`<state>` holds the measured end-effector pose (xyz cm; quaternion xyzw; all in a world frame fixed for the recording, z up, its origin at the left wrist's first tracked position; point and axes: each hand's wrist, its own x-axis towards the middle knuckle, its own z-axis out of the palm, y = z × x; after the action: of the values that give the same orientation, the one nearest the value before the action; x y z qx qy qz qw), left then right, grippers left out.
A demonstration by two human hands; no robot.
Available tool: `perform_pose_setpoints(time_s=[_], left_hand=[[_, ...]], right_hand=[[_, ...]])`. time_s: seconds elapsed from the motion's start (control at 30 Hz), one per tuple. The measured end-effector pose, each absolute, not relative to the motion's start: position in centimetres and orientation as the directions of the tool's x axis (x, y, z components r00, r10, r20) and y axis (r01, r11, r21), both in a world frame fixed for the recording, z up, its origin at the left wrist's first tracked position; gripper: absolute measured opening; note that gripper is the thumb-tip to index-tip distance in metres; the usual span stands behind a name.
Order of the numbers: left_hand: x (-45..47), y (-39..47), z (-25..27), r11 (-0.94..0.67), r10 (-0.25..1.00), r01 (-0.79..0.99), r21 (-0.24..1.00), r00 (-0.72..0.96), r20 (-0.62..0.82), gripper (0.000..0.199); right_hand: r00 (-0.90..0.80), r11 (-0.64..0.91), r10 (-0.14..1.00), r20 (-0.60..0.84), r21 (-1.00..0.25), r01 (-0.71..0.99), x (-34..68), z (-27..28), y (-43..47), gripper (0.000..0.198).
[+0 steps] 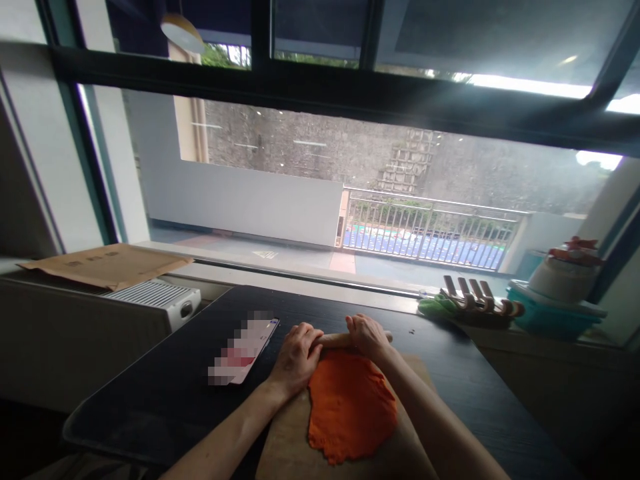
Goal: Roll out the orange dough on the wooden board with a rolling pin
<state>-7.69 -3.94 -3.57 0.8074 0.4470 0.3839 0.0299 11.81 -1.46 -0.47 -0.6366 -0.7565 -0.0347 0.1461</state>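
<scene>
A wide, dark-framed window point(315, 88) spans the view, with a railing point(433, 227) and a rough grey wall point(300, 140) beyond the glass. Below it stands a dark tabletop point(165, 400). To the left, a brown envelope point(107, 263) lies across a white unit point(177, 303) with a slatted top. At the far right are a teal tub point(543, 310) with a pale, rounded object on top, a row of curved brown pieces point(470, 300) and a bunched green cloth point(437, 307).

On the near part of the tabletop lies a brown board point(285, 440), and on the board a flat orange sheet point(353, 407) with a ragged, uneven outline. The sheet sits on the wearer's side of both hands, in the space between the two forearms; its far edge comes up close to the hands. The left grip point(299, 357) is curled over the left end of a wooden rolling pin point(335, 341), just off the sheet's far left corner. The right grip point(369, 335) is folded over the pin toward its other end, just past the sheet's far edge; the pin's tip pokes out to its right. Between the hands the pin runs crosswise along that far edge; whether it overlaps the sheet cannot be told.

A phone point(255, 343), partly blurred, lies left of the left grip, apart from it. A few small specks point(411, 331) dot the tabletop right of the pin.
</scene>
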Motion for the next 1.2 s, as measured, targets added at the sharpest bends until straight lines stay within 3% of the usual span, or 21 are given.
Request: perform_pose_setpoints(time_s=[0.27, 0.4, 0.57, 0.7, 0.83, 1.0, 1.2], left_hand=[[-8.3, -3.4, -1.8, -0.662, 0.73, 0.639, 0.392, 0.431, 0.531, 0.02], [-7.7, -1.9, -0.9, -0.666, 0.736, 0.657, 0.354, 0.498, 0.459, 0.016], [-7.4, -2.3, -1.9, -0.695, 0.715, 0.601, 0.394, 0.519, 0.469, 0.027], [-7.6, -2.4, -1.6, -0.689, 0.725, 0.58, 0.435, 0.535, 0.435, 0.027], [-7.5, -1.9, -1.2, -0.638, 0.77, 0.611, 0.468, 0.501, 0.396, 0.025], [-7.6, -1.9, -1.8, -0.682, 0.731, 0.581, 0.443, 0.53, 0.43, 0.031], [-7.4, -1.8, -2.1, -0.608, 0.786, 0.682, 0.407, 0.444, 0.43, 0.03]], right_hand=[[-0.2, 0.219, 0.96, 0.198, -0.079, 0.973, 13.3, 0.0, -4.0, 0.043], [-0.151, 0.173, 0.953, 0.261, -0.061, 0.983, 14.2, -0.3, -3.6, 0.045], [-0.212, 0.232, 0.924, 0.317, -0.028, 0.972, 15.0, -1.5, -4.6, 0.04], [-0.281, 0.306, 0.92, 0.273, -0.056, 0.95, 15.4, -1.0, -4.3, 0.041], [-0.157, 0.186, 0.951, 0.268, -0.086, 0.979, 15.4, -0.6, -3.6, 0.043], [-0.188, 0.224, 0.917, 0.351, -0.065, 0.973, 15.2, -1.2, -3.8, 0.039], [-0.049, 0.079, 0.943, 0.328, -0.077, 0.994, 15.1, -1.4, -3.4, 0.049]])
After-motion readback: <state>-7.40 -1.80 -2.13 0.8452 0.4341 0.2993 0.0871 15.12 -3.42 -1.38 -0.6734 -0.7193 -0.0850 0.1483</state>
